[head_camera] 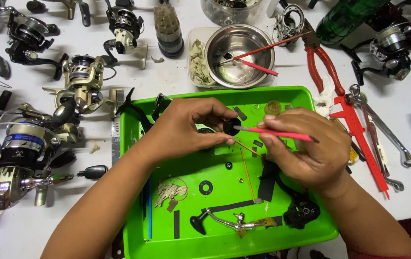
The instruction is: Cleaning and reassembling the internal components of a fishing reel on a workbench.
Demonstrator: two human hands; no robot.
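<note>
My left hand (186,128) pinches a small black round reel part (231,126) between thumb and fingers above the green tray (133,225). My right hand (306,148) holds a thin pink-handled brush (275,133) with its tip touching that black part. In the tray below lie a black washer (205,187), a smaller black ring (228,165), a silver crank handle with a black knob (219,223), a black reel body piece (302,211) and a blue stick (150,211).
Several fishing reels (25,148) crowd the white table on the left and along the top. A steel bowl (239,52) with two brushes sits behind the tray. Red pliers (323,60), a red caliper (361,136) and wrenches (387,132) lie to the right.
</note>
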